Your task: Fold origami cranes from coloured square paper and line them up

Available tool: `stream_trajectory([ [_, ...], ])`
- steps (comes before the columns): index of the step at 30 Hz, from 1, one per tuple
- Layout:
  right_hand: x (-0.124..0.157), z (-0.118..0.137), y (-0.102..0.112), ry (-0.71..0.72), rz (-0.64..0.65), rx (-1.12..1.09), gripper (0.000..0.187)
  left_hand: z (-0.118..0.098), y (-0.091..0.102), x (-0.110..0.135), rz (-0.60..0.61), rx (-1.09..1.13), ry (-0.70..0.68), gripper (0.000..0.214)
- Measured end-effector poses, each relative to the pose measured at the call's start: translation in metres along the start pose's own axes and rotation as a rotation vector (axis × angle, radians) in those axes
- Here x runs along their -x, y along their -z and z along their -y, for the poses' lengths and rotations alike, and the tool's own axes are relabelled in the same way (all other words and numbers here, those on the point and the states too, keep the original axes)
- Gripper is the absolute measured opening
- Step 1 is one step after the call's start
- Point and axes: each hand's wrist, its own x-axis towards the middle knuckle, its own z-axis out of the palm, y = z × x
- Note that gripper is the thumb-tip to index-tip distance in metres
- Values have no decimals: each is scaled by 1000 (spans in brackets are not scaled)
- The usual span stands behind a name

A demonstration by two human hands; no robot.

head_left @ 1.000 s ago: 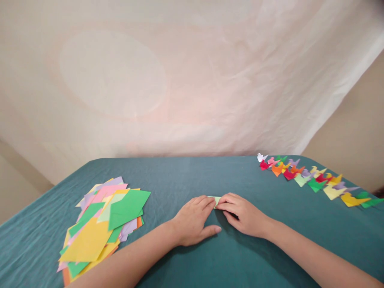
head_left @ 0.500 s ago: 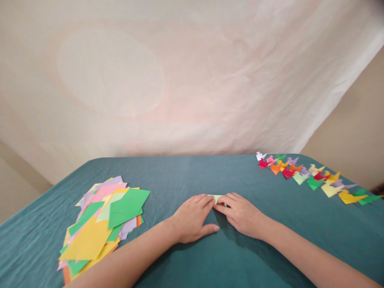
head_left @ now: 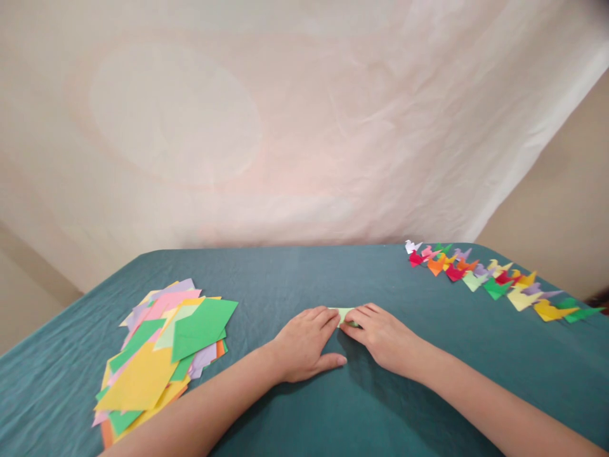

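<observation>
A small piece of light green folded paper (head_left: 343, 314) lies on the teal cloth between my hands, mostly covered by fingers. My left hand (head_left: 309, 346) rests flat, its fingertips on the paper's left part and its thumb stretched out to the side along the cloth. On the right part of the paper, my right hand (head_left: 375, 336) has thumb and index finger pinched together, with the other fingers curled. The shape of the paper's covered portion cannot be made out.
A loose pile of coloured paper sheets (head_left: 137, 377) spreads at the left, beside my left forearm. Several folded paper birds (head_left: 497, 289) stand in rows along the right side of the teal-covered table (head_left: 285, 273). Behind the table hangs a pale sheet (head_left: 295, 127).
My right fingers have shifted slightly on the paper, and a little more of its light green surface shows between the hands. My left hand has hardly moved.
</observation>
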Motion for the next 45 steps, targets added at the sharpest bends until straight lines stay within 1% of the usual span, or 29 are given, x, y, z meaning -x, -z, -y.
stream_trajectory([
  [8, 9, -4, 10, -73, 97, -6, 28, 1, 1, 1, 16, -12, 12, 68],
  [14, 14, -5, 14, -129, 103, -22, 29, 0, 2, 1, 36, -18, 17, 69],
  [17, 16, -7, 11, -129, 64, -62, 28, 1, 1, 1, 35, -17, 17, 69],
  [22, 14, -8, 0, -124, -133, -114, 26, 1, 1, 1, 22, -10, 18, 68],
  [24, 12, -5, -4, -118, -161, -117, 25, 0, 2, 1, 19, -4, 15, 67],
  [28, 9, -1, -11, -93, -168, -103, 25, -1, 4, 1, 4, 15, 14, 65],
  [31, 9, -1, -14, -100, -152, -106, 24, -1, 5, 1, -2, 35, 14, 64],
  [37, 9, 0, -16, -116, -140, -119, 24, 2, 10, 2, 15, 53, -33, 57],
  [41, 10, 0, -17, -104, -150, -103, 25, 5, 9, 2, 20, 36, -52, 57],
  [45, 10, 1, -15, -107, -116, -80, 26, 7, 8, 1, 22, 16, -58, 56],
])
